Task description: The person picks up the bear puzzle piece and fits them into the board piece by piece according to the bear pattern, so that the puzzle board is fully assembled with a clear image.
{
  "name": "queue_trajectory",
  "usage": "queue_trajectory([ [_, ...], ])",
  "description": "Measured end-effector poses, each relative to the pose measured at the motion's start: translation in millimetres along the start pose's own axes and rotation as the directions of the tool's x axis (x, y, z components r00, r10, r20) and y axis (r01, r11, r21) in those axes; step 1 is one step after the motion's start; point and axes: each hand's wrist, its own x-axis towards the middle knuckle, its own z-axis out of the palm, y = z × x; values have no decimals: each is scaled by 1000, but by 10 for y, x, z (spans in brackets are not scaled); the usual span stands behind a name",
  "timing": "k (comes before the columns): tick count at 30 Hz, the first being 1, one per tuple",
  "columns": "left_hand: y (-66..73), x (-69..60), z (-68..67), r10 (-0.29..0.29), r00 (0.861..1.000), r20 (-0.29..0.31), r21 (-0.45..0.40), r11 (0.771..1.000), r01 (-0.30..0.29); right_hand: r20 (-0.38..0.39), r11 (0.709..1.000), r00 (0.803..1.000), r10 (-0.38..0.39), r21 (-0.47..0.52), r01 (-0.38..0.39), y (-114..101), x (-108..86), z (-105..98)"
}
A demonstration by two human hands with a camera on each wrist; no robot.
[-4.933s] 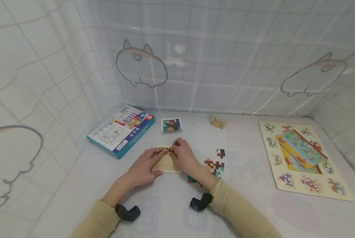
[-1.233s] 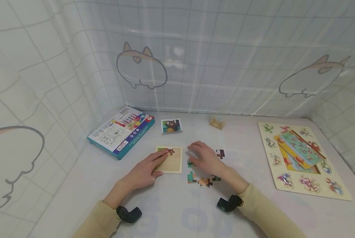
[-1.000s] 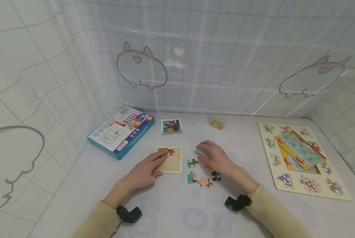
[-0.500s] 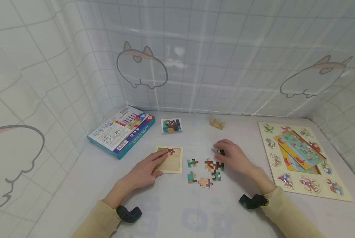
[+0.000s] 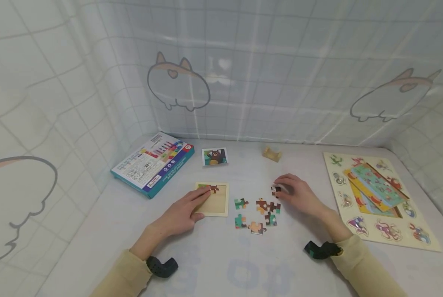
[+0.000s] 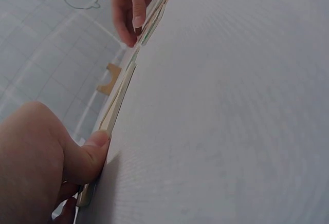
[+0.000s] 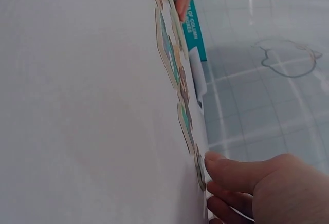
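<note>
A square wooden puzzle tray [image 5: 220, 209] lies flat. Along its far edge are joined bear-picture pieces [image 5: 214, 189], partly covered by fingers. My left hand [image 5: 181, 209] holds the tray from the left, fingers across its top and thumb at the near edge. In the left wrist view that thumb [image 6: 91, 154] touches the tray's rim. My right hand [image 5: 301, 197] is at a dark brown jigsaw piece [image 5: 275, 190], which sits between thumb and fingertips. The right wrist view has the thumb [image 7: 221, 170] beside it. Several loose jigsaw pieces [image 5: 261, 206] lie between the hands.
A bear picture card [image 5: 214, 156] stands behind the tray. To its left lies a puzzle box [image 5: 152, 165]. A small wooden stand [image 5: 271, 154] is at the back. On the right, an animal peg board [image 5: 368, 225] bears colourful picture boards [image 5: 379, 187].
My right hand has left the tray and moved right across the loose pieces to the dark brown piece. Several pieces have been spread apart. My left hand stays on the tray.
</note>
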Motion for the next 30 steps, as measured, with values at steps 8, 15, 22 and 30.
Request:
queue_trajectory([
  [8,3,7,5,3,1000,-13,-7,1000,-3,46,999,999,-23,47,21,81,-13,-39],
  [15,2,5,8,1,1000,-13,-14,1000,-1,48,998,998,-30,63,27,102,-19,-31],
  [22,-8,7,20,-2,1000,-15,-12,1000,2,55,998,998,-6,63,3,96,-13,-24],
  [30,-21,12,33,-10,1000,-14,-1,1000,10,55,998,998,25,64,-29,84,-12,-16],
])
